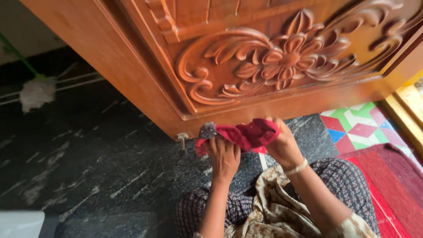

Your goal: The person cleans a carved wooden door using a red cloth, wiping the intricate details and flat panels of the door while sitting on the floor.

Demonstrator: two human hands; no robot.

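I grip the red cloth (pixel 246 134) bunched between my left hand (pixel 224 156) and right hand (pixel 284 147), both closed on it. I judge I am folding it; next comes pressing it to the carved door (pixel 273 61).

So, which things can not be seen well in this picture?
- Fingertips of both hands, the left hand and the right hand: hidden by the red cloth, head view.
- Carved wooden door: its upper part is cut off by the top edge.
- Mop: the handle leaves the left edge.
- White thing, bottom left corner: cut off, kind unclear.
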